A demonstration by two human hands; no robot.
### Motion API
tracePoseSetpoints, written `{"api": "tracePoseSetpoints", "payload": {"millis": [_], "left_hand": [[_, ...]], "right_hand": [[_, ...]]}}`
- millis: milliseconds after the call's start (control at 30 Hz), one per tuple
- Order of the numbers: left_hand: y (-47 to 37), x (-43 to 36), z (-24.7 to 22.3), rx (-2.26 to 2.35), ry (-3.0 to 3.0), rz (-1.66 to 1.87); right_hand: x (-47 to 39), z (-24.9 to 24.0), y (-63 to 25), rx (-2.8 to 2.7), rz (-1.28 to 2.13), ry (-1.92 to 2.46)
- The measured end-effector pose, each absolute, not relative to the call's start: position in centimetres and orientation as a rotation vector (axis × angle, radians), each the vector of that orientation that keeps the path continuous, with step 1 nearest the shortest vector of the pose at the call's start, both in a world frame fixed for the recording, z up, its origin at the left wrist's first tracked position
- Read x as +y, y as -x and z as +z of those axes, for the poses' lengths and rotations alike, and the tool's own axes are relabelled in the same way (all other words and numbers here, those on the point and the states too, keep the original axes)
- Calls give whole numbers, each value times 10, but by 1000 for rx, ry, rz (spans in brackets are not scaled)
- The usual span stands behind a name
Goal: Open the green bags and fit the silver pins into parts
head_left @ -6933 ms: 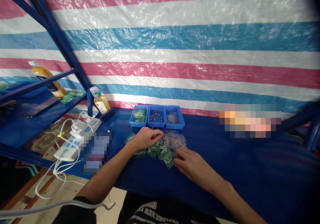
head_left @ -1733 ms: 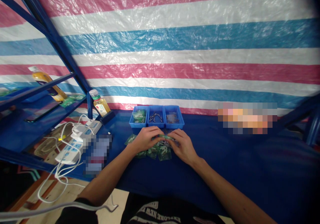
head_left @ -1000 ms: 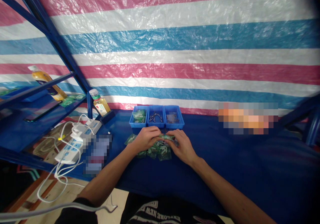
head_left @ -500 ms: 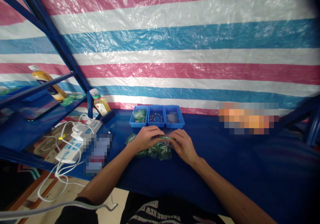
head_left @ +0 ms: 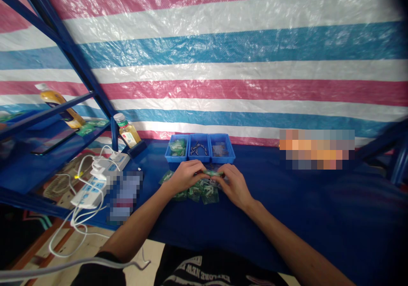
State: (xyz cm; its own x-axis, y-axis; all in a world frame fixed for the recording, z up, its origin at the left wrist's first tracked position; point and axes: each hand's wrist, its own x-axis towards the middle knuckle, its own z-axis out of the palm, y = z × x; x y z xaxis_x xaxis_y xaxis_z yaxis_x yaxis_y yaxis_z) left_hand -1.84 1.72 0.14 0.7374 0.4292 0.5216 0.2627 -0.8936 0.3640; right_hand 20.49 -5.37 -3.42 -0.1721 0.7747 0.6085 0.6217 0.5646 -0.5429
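Observation:
Between my two hands is a small green-and-clear plastic packet, pinched at both ends. My left hand has its thumb and fingers closed on the left end. At the right end, the fingers of my right hand are pressed together on it. Several similar green packets lie in a loose pile on the blue table just below and between the hands. Behind them stand three joined blue bins: the left bin holds green packets, the middle bin dark metal pieces, the right bin clear packets.
To the left are a white power strip with tangled cables, a blurred-out phone-like object and a juice bottle. A blue metal frame rises there. A pixelated orange item lies back right; striped sheeting hangs behind.
Both hands stay nearly in place on the packet. The packet has tilted slightly, showing more of its green face, and the fingers have shifted a little.

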Motion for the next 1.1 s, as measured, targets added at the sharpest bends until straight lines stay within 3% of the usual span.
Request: {"api": "tracePoseSetpoints", "payload": {"millis": [1100], "left_hand": [[17, 13, 8, 485, -2671, 893]], "right_hand": [[-55, -29, -202, -1870, 317, 1078]]}}
